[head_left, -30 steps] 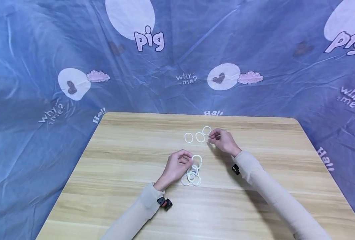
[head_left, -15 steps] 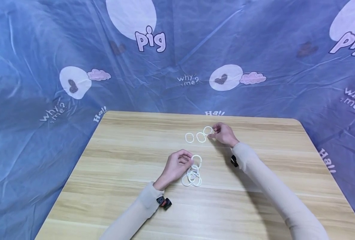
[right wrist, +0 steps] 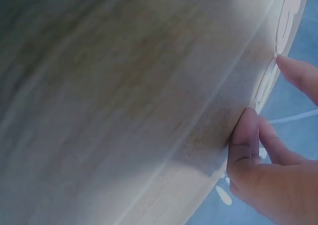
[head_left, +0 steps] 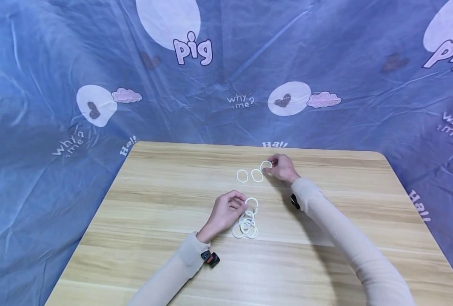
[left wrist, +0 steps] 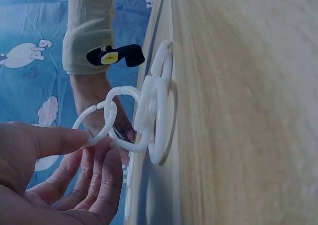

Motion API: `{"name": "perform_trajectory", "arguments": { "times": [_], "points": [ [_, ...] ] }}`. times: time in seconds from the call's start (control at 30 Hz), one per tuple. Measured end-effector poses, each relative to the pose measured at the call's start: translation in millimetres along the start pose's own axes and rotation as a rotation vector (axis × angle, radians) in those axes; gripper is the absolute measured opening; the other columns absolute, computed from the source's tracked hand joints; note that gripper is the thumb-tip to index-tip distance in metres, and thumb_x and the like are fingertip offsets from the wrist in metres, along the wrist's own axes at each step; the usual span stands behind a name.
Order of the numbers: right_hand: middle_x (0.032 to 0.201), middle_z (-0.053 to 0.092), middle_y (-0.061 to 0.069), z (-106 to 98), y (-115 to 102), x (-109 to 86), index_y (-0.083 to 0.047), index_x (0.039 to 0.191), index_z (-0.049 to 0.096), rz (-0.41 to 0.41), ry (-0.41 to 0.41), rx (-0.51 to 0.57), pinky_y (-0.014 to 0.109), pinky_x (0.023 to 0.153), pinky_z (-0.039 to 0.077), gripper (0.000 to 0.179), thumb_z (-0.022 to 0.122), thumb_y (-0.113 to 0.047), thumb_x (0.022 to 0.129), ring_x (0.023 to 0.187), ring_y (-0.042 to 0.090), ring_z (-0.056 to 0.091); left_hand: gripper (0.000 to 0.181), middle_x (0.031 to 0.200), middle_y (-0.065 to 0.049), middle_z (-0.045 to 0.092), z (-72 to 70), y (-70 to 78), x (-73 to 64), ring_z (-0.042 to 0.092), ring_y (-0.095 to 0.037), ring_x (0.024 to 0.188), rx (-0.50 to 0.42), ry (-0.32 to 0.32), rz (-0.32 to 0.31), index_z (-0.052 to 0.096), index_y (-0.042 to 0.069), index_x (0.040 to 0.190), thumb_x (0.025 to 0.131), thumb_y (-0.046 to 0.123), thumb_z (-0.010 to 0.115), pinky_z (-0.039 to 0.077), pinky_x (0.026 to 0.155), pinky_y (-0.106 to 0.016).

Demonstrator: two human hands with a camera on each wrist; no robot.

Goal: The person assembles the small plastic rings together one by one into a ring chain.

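Note:
Between thumb and fingertips my left hand [head_left: 225, 211] pinches a white plastic chain link [left wrist: 81, 116], held up on edge. It is looped into a second link [left wrist: 139, 148], and several more links [left wrist: 160, 120] hang together or lie bunched at the tabletop. Farther back, my right hand [head_left: 283, 168] has thumb and fingers at opposite ends of a loose white link [head_left: 262, 163] lying at the table surface. The right wrist view shows this link [right wrist: 265, 81] edge-on between thumb and fingertips. Part of it is covered by the hand in the head view.
Two other loose links lie left of the right hand, a nearer link [head_left: 252, 175] and a farther link [head_left: 237, 176]. The wood-grain table [head_left: 153, 204] ends at a blue printed cloth [head_left: 211, 123] behind and at the sides.
My right hand has moved slightly back and left, from beside the rearmost loose link to around it. My left hand stays in place holding its link.

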State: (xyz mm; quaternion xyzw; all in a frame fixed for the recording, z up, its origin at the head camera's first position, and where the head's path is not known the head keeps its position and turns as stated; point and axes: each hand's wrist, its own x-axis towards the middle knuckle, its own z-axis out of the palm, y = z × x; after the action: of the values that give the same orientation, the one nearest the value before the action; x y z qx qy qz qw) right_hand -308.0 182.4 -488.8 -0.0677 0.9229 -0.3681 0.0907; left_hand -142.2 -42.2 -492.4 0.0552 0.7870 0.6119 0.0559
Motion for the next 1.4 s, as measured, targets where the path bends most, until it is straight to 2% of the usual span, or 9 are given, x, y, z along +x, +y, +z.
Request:
{"name": "perform_trajectory", "arguments": {
  "times": [0.23, 0.47, 0.6, 0.77, 0.87, 0.97, 1.07, 1.17, 1.4],
  "points": [
    [0.116, 0.066, 0.024, 1.8, -1.4, -2.7, 0.007, 0.126, 0.061, 0.026, 0.004, 0.024, 0.038, 0.093, 0.054, 0.054, 0.085, -0.015, 0.084, 0.102, 0.031, 0.062, 0.014, 0.097, -0.018, 0.075, -0.6, -0.9, -2.6, 0.073, -0.014, 0.078, 0.005, -0.009, 0.019, 0.071, 0.0, 0.106, 0.092, 0.004, 0.074, 0.059, 0.072, -0.017],
    [0.119, 0.066, 0.025, -1.0, -4.6, -8.1, 0.004, 0.126, 0.054, 0.042, -0.007, 0.029, 0.049, 0.108, 0.05, 0.056, 0.085, -0.007, 0.082, 0.108, 0.035, 0.062, 0.015, 0.097, -0.018, 0.076, -2.1, -2.2, -4.9, 0.074, -0.017, 0.079, 0.012, -0.019, 0.021, 0.071, -0.001, 0.107, 0.093, 0.003, 0.074, 0.06, 0.072, -0.017],
    [0.116, 0.067, 0.023, -2.7, -6.4, -12.5, 0.004, 0.126, 0.051, 0.049, -0.015, 0.057, 0.05, 0.11, 0.048, 0.056, 0.084, -0.002, 0.081, 0.104, 0.032, 0.063, 0.014, 0.097, -0.018, 0.076, -3.9, -3.2, -5.0, 0.074, -0.016, 0.08, 0.021, -0.021, 0.023, 0.071, 0.0, 0.107, 0.093, 0.004, 0.074, 0.06, 0.073, -0.018],
    [0.118, 0.067, 0.025, -4.0, -5.6, -20.6, 0.004, 0.13, 0.051, 0.042, -0.027, 0.044, 0.05, 0.109, 0.049, 0.059, 0.084, -0.007, 0.082, 0.108, 0.035, 0.064, 0.015, 0.099, -0.018, 0.075, -6.0, -3.4, -4.4, 0.074, -0.016, 0.08, 0.033, -0.027, 0.026, 0.071, 0.0, 0.107, 0.094, 0.004, 0.074, 0.061, 0.074, -0.017],
    [0.12, 0.066, 0.026, -3.2, -4.4, -26.1, 0.004, 0.132, 0.054, 0.041, -0.031, 0.048, 0.047, 0.104, 0.052, 0.055, 0.081, -0.017, 0.089, 0.11, 0.037, 0.063, 0.014, 0.099, -0.018, 0.075, -7.3, -4.1, -5.0, 0.074, -0.016, 0.08, 0.034, -0.023, 0.026, 0.071, 0.001, 0.107, 0.093, 0.004, 0.074, 0.061, 0.073, -0.017],
    [0.117, 0.067, 0.024, -2.1, -3.5, -33.0, 0.004, 0.129, 0.058, 0.044, -0.024, 0.061, 0.036, 0.09, 0.055, 0.045, 0.073, -0.023, 0.096, 0.106, 0.033, 0.064, 0.015, 0.099, -0.018, 0.075, -8.5, -5.3, -6.0, 0.074, -0.016, 0.08, 0.03, -0.021, 0.021, 0.071, 0.0, 0.107, 0.093, 0.004, 0.074, 0.06, 0.072, -0.017],
    [0.108, 0.069, 0.02, -1.0, -2.3, -39.7, 0.004, 0.122, 0.062, 0.048, -0.013, 0.102, 0.023, 0.074, 0.054, 0.032, 0.067, -0.019, 0.1, 0.091, 0.024, 0.067, 0.015, 0.099, -0.018, 0.075, -9.5, -7.2, -6.6, 0.074, -0.017, 0.079, 0.03, -0.021, 0.018, 0.071, 0.0, 0.108, 0.094, 0.004, 0.074, 0.06, 0.072, -0.017],
    [0.1, 0.072, 0.019, 0.1, 0.0, -45.4, 0.005, 0.116, 0.064, 0.052, -0.008, 0.147, 0.019, 0.063, 0.055, 0.023, 0.064, -0.011, 0.1, 0.077, 0.017, 0.067, 0.015, 0.098, -0.018, 0.076, -10.3, -8.7, -7.1, 0.075, -0.018, 0.08, 0.03, -0.019, 0.013, 0.07, 0.0, 0.108, 0.094, 0.004, 0.073, 0.06, 0.071, -0.017],
    [0.105, 0.076, 0.027, 0.6, 2.3, -58.2, 0.007, 0.116, 0.065, 0.033, -0.012, 0.228, 0.024, 0.066, 0.062, 0.021, 0.061, -0.004, 0.099, 0.076, 0.016, 0.07, 0.018, 0.1, -0.018, 0.076, -12.0, -10.6, -8.5, 0.076, -0.022, 0.082, 0.019, -0.014, 0.003, 0.07, -0.001, 0.111, 0.094, 0.004, 0.074, 0.059, 0.071, -0.016]
  ]
}}
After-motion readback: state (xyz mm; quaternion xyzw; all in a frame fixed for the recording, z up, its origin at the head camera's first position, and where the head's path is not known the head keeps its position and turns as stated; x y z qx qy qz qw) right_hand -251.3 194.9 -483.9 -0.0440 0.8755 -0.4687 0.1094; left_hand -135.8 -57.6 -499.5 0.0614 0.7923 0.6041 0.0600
